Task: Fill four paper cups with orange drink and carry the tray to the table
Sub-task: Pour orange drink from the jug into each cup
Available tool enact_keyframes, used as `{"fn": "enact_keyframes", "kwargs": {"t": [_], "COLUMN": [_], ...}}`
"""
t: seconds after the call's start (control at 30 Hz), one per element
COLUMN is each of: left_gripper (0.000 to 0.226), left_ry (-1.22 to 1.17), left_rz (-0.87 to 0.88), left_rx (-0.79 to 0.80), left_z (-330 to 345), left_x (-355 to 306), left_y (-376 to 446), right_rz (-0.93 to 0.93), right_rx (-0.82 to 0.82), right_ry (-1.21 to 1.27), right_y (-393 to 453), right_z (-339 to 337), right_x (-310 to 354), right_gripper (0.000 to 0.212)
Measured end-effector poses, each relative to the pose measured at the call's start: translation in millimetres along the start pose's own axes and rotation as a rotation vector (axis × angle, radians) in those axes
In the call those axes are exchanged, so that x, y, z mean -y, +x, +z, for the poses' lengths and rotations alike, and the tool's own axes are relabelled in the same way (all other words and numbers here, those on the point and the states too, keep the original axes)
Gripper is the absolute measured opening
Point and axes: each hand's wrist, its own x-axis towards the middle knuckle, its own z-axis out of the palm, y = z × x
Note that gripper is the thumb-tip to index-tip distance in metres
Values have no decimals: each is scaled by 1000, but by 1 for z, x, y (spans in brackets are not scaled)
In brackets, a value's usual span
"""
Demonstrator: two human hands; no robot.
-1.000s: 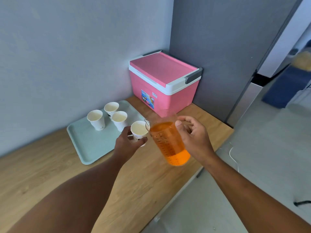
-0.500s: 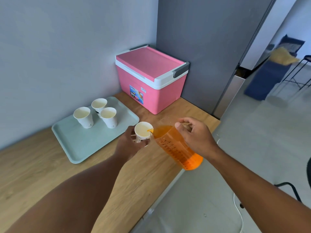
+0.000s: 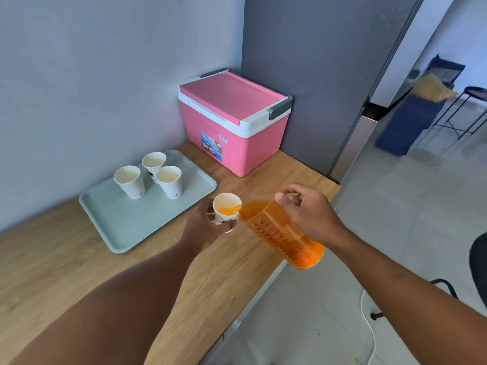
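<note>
My left hand (image 3: 204, 229) grips a white paper cup (image 3: 226, 210) just off the tray's right corner, above the wooden counter. My right hand (image 3: 309, 212) holds a clear measuring jug (image 3: 282, 233) of orange drink, tilted left with its spout over the cup's rim. Orange drink lies in the bottom of the held cup. Three empty paper cups stand on the pale green tray (image 3: 126, 219): one at the left (image 3: 129, 181), one at the back (image 3: 154, 164), one at the right (image 3: 169, 181).
A pink cooler box (image 3: 232, 122) with a white rim stands in the counter's back corner against a grey panel. The wooden counter (image 3: 66, 272) ends at an edge on the right, with floor below. A white cable (image 3: 367, 320) lies on the floor.
The jug has tilted further toward the cup and orange drink now lies in the cup, which was empty before. The view has shifted slightly.
</note>
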Motion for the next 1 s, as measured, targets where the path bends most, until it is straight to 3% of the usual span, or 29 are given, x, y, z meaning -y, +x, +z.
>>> {"fn": "enact_keyframes", "kwargs": {"t": [0.77,1.0], "left_gripper": [76,84], "left_ry": [-42,-35], "left_rz": [-48,-100], "left_rx": [-22,-40], "left_z": [-14,-29], "left_x": [18,27], "left_y": [-18,-23], "right_rz": [-41,-67], "right_rx": [98,143], "right_ry": [-56,-60], "right_y": [5,12], "right_z": [14,28], "right_x": [21,31], "right_gripper": [32,33]}}
